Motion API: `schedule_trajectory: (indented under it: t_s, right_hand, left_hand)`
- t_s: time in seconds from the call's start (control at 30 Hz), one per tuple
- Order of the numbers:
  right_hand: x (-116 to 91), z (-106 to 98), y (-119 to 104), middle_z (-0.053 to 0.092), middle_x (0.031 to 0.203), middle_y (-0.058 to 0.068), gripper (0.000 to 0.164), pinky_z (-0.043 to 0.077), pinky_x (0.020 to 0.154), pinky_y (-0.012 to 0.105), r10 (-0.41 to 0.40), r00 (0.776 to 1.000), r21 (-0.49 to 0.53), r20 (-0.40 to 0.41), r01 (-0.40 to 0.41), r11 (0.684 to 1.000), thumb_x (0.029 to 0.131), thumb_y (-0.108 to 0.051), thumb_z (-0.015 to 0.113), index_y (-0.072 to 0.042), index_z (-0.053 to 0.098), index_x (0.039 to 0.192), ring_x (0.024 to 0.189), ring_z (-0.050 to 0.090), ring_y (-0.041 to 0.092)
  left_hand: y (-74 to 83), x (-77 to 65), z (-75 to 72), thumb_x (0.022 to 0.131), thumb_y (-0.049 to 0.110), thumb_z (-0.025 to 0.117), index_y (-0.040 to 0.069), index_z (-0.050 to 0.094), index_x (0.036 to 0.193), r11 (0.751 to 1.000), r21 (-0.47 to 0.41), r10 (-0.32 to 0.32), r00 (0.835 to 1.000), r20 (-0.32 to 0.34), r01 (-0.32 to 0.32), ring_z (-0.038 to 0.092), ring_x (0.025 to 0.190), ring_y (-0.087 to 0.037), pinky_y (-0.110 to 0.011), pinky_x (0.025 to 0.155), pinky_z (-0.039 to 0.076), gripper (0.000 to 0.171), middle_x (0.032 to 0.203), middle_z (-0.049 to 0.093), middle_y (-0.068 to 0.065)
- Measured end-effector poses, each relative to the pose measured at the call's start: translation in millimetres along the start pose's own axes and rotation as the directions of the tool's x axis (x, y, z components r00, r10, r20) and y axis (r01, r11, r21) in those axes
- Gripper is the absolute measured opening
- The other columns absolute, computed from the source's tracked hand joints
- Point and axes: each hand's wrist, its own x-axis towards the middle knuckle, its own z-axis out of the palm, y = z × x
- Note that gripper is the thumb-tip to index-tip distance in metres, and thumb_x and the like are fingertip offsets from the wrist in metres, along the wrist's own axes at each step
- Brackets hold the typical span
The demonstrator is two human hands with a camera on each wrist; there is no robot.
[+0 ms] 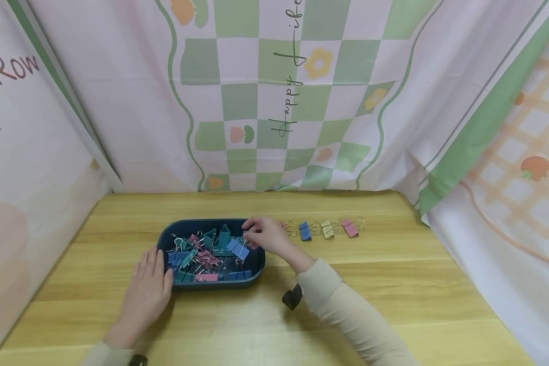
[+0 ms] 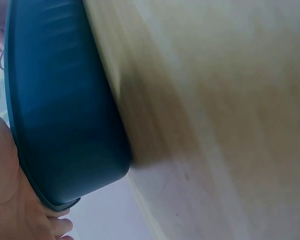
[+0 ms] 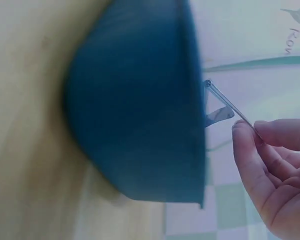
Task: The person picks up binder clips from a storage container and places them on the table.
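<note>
Several binder clips (image 1: 207, 260) in blue, teal and pink lie heaped in a dark blue plastic tray (image 1: 210, 285). At the tray's right end my right hand (image 1: 267, 237) pinches a blue binder clip (image 1: 239, 249) by its wire handle. In the right wrist view, the thumb and index finger hold the end of that wire handle (image 3: 235, 109), level with the tray's rim. My left hand (image 1: 148, 284) rests against the left end of the tray, fingers extended along the rim and thumb near the front corner.
To the right of the tray stands a row of binder clips: a pink one partly behind my right wrist, a blue one (image 1: 305, 231), a yellow one (image 1: 327, 230) and a pink one (image 1: 349, 228). Patterned curtains (image 1: 293, 101) border the wooden table (image 1: 393, 284) at the back and sides.
</note>
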Motion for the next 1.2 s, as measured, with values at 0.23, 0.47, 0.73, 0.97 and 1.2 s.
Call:
schedule_trajectory:
  t_s: [0.23, 0.47, 0.73, 0.97, 1.2]
  right_hand:
    - [0, -25, -5, 0.065, 0.078, 0.008, 0.010, 0.053, 0.054, 0.027, 0.059, 0.995, 0.048, -0.085, -0.055, 0.997, 0.088, -0.006, 0.061, 0.001, 0.062, 0.095, 0.064, 0.063, 0.018]
    - [-7, -55, -3, 0.065, 0.074, 0.011, 0.010, 0.053, 0.050, 0.032, 0.070, 0.987, 0.078, -0.147, -0.059, 0.995, 0.088, -0.007, 0.061, 0.002, 0.061, 0.092, 0.058, 0.062, 0.019]
    - [-14, -91, 5, 0.066, 0.081, 0.018, 0.013, 0.056, 0.064, 0.034, 0.030, 0.979, 0.130, -0.200, -0.004, 0.991, 0.089, -0.001, 0.057, 0.011, 0.058, 0.095, 0.065, 0.065, 0.019]
    - [-23, -123, 12, 0.065, 0.085, 0.020, 0.015, 0.055, 0.067, 0.034, 0.054, 0.962, 0.113, -0.266, -0.025, 0.993, 0.090, -0.003, 0.055, 0.011, 0.057, 0.097, 0.068, 0.065, 0.019]
    - [-33, -152, 24, 0.064, 0.088, 0.022, 0.021, 0.054, 0.072, 0.036, 0.086, 0.942, 0.132, -0.325, -0.045, 0.990, 0.091, -0.005, 0.054, 0.014, 0.055, 0.102, 0.072, 0.065, 0.020]
  left_hand:
    - [1.2, 0.1, -0.5, 0.100, 0.024, 0.030, -0.017, 0.018, 0.138, 1.000, -0.007, 0.001, 1.000, 0.002, -0.001, 0.009, 0.132, -0.048, -0.055, 0.107, 0.006, 0.057, 0.144, 0.010, -0.034]
    - [2.3, -0.7, -1.9, 0.100, 0.024, 0.030, -0.017, 0.018, 0.137, 1.000, -0.012, -0.001, 1.000, 0.004, 0.001, 0.009, 0.132, -0.048, -0.055, 0.107, 0.006, 0.057, 0.144, 0.011, -0.034]
    - [1.8, -1.4, -1.7, 0.100, 0.026, 0.029, -0.017, 0.017, 0.138, 1.000, -0.008, -0.008, 1.000, 0.012, 0.008, 0.008, 0.132, -0.047, -0.055, 0.107, 0.005, 0.058, 0.144, 0.010, -0.034]
    - [1.4, -1.4, -1.9, 0.100, 0.025, 0.029, -0.017, 0.017, 0.138, 1.000, -0.008, -0.001, 1.000, 0.007, 0.001, 0.009, 0.132, -0.047, -0.054, 0.107, 0.005, 0.058, 0.145, 0.009, -0.034]
    - [1.7, -0.6, -2.0, 0.100, 0.027, 0.029, -0.016, 0.017, 0.138, 1.000, -0.006, -0.008, 1.000, 0.018, 0.008, 0.008, 0.132, -0.047, -0.054, 0.107, 0.004, 0.059, 0.145, 0.010, -0.034]
